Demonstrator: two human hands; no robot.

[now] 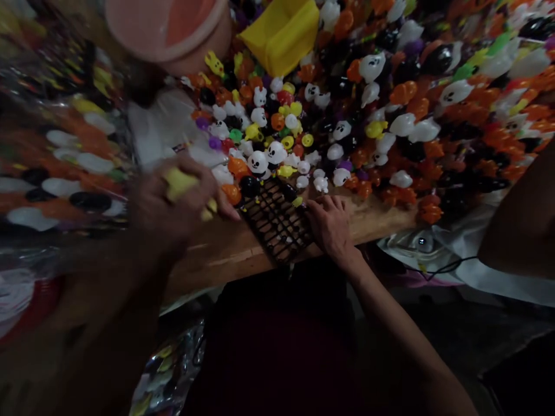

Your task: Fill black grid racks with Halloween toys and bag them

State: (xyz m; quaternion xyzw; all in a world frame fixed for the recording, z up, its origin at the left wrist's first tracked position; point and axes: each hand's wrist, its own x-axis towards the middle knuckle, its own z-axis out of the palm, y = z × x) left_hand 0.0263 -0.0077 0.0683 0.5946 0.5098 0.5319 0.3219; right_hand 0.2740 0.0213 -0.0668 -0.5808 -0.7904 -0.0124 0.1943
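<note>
My left hand (pixel 177 193) is closed around a pale yellow piece (pixel 181 184), blurred, possibly a small plastic figure. A further bit of yellow shows below its fingers. My right hand (pixel 333 225) rests at the right edge of a dark grid rack (pixel 286 225), fingers curled together. What its fingertips grip, if anything, is hidden. Just left of them lies a small yellow-green piece (pixel 297 201), with a black rounded piece (pixel 284 192) beside it on the grid. Small pale bits show through the lower grid. White skull-faced figures (pixel 259 163) sit just behind the rack.
Piles of orange, white, black and yellow plastic figures (pixel 403 124) cover the wooden table (pixel 229 254). A pink tub (pixel 173 52) and a yellow container (pixel 284 37) stand behind. Bagged figures (pixel 69 173) lie at left. Another person's arm (pixel 520 225) is at right.
</note>
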